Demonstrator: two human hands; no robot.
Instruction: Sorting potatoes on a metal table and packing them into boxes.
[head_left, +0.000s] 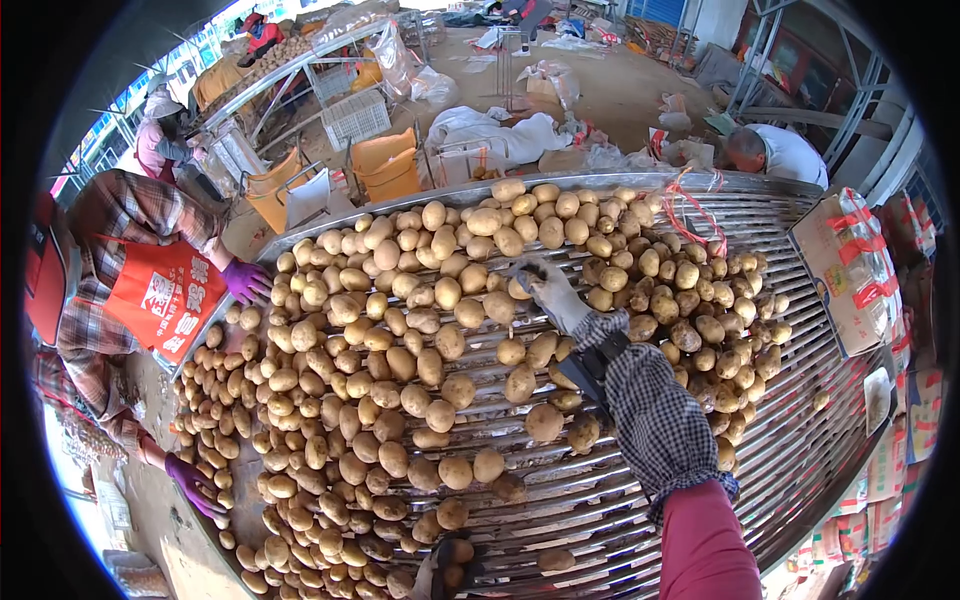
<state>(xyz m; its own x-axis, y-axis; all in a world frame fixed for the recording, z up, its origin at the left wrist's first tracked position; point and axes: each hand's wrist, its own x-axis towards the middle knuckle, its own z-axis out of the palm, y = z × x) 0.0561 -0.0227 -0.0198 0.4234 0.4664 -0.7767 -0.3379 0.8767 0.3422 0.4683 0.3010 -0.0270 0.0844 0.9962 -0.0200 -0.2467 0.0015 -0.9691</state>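
Note:
My right hand (556, 291), in a grey-and-white work glove with a checked sleeve cover, reaches over a slatted metal sorting table (570, 487). Its fingers curl around a potato (518, 288) at the edge of the large heap. At the bottom edge, partly cut off, my left hand (424, 579) wears a similar glove with dark parts. Two potatoes (459, 552) sit within its grasp. Many potatoes (401, 364) cover the left and middle of the slats. A second, more soiled group of potatoes (686, 334) lies beyond my right forearm.
A co-worker's purple-gloved hands (246, 281) rest at the table's left side. Red twine (686, 214) lies by the far rim. Cardboard boxes (844, 277) line the right edge. Beyond stand orange bags (384, 165) on frames, and a bent-over person (784, 154).

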